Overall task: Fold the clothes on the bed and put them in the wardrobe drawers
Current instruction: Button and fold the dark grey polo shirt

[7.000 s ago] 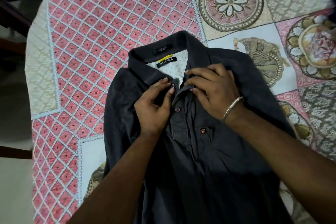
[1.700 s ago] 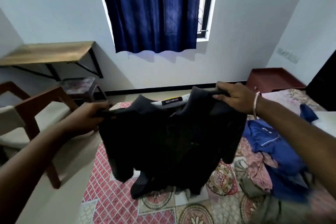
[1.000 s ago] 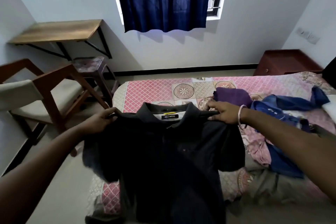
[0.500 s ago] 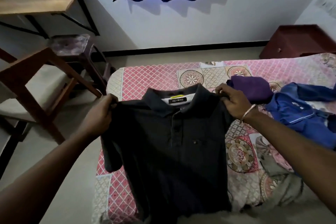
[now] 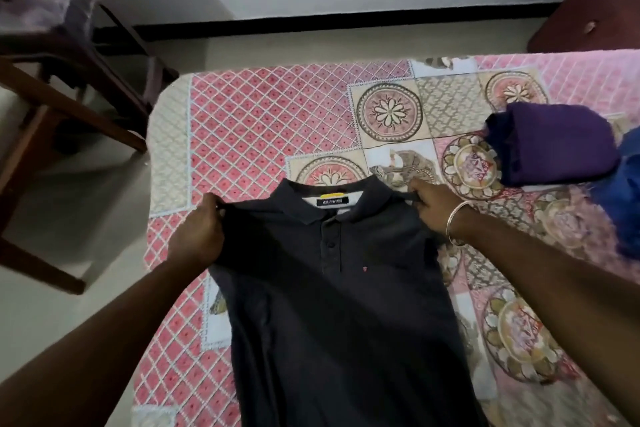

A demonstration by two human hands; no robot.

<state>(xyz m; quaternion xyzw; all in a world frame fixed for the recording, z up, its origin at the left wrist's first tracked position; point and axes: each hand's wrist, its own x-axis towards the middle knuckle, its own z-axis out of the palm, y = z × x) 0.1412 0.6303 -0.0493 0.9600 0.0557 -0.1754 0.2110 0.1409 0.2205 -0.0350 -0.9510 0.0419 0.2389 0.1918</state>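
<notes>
Head view: dark polo shirt (image 5: 332, 305) spread front-up on the patterned bed (image 5: 263, 121). Left hand (image 5: 199, 232) and right hand (image 5: 434, 208) each pinching a shoulder. Folded purple garment (image 5: 554, 144) lying farther right.

- The bed (image 5: 263, 121) fills the middle and right of the view, with one rounded corner at the upper left, beside the pale floor (image 5: 69, 305).
- A patterned bedspread (image 5: 242, 149) covers it: a pink lattice of white diamonds on the left, and patchwork squares with round flower medallions on the right.
- A dark grey polo shirt (image 5: 339, 322) lies front-up on the spread, collar toward the far wall, buttons and a small chest emblem showing.
- A folded purple garment (image 5: 554, 142) lies on the spread at the right, well apart from the shirt.
- A blue garment (image 5: 627, 198) lies just beside the purple one at the right edge, blurred.
</notes>
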